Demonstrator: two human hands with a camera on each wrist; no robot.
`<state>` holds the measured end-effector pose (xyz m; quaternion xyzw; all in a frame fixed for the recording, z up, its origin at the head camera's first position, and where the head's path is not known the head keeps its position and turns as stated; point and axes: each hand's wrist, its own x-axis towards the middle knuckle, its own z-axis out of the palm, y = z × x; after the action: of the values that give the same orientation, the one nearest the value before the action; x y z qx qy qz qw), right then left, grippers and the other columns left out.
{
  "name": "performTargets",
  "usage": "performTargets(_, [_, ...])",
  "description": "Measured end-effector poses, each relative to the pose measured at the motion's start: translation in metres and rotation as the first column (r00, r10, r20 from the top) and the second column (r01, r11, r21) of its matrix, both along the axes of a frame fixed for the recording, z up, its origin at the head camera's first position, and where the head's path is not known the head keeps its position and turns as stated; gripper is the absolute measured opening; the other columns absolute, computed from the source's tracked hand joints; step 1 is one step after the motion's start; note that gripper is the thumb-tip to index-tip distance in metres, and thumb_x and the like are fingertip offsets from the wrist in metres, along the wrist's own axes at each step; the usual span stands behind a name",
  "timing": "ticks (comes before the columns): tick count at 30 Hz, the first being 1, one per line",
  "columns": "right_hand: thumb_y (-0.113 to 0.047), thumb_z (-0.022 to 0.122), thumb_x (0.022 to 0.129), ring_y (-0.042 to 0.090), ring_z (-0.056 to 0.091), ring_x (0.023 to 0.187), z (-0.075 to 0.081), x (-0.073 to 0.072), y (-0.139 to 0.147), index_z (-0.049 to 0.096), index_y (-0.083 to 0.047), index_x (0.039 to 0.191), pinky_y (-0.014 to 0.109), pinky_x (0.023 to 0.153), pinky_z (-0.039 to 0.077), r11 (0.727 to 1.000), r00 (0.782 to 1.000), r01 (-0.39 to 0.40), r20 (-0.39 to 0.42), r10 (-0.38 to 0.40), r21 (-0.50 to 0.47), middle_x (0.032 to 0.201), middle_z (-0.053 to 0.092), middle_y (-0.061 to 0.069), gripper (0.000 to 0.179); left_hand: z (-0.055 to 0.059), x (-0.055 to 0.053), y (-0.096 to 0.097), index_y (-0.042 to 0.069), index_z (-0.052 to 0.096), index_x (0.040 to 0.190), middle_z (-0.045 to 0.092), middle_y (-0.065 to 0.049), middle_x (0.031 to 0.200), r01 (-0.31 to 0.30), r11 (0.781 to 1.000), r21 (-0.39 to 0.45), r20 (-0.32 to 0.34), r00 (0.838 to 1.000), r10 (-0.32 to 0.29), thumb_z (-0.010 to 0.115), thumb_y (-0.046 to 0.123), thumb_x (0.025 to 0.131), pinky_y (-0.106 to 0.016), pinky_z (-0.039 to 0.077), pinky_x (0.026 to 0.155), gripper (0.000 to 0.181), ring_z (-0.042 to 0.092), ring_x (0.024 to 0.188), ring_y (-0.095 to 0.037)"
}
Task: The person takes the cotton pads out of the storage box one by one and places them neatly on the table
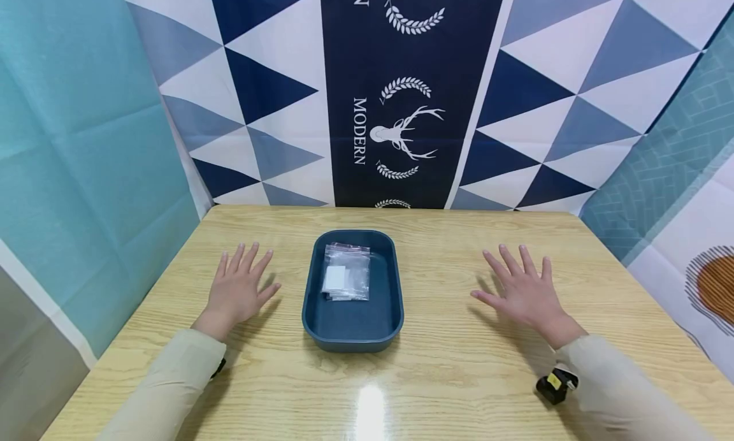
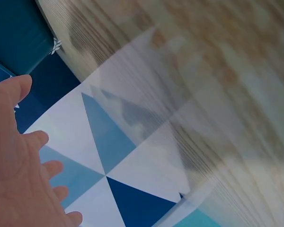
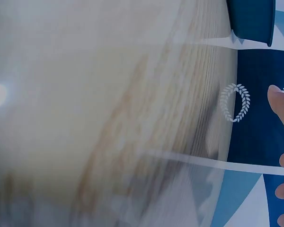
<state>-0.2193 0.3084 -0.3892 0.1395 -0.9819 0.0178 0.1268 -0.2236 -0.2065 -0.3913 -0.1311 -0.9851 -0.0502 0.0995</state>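
A dark blue rectangular tray (image 1: pixel 355 326) with rounded corners stands on the table between the two hands. Inside it lie clear plastic zip bags (image 1: pixel 357 272), with a white square piece (image 1: pixel 335 278) showing at their lower left. To the left of the tray, my left hand (image 1: pixel 237 292) is spread over the table, holding nothing. My right hand (image 1: pixel 524 292) is likewise spread, farther off on the tray's right side. In the left wrist view, the tray's side (image 2: pixel 19 33) shows at the upper left beyond the thumb. The right wrist view has the tray's edge (image 3: pixel 251 21) at the top right.
The light wood table (image 1: pixel 447 364) ends at a patterned blue and white cloth (image 1: pixel 275 109) hanging behind it. A light blue cloth (image 1: pixel 86 141) hangs on the left and another patterned cloth (image 1: pixel 688 173) on the right. A small black device (image 1: pixel 553 385) sits at the right wrist.
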Motion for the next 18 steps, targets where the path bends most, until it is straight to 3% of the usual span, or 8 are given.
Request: performTargets(18, [-0.067,0.043,0.085,0.049,-0.003,0.134,0.002,-0.004,-0.012,0.018,-0.009,0.149,0.071,0.096,-0.009,0.988,0.993,0.070,0.103,-0.056,-0.139,0.149,0.015,0.026,0.090,0.002,-0.010,0.012,0.009,0.019,0.149,0.017,-0.022,0.150,-0.019,0.987,0.158,0.014,1.000,0.017,0.042,0.046,0.096,-0.056,0.004,0.109,0.069,0.005,0.138,-0.040])
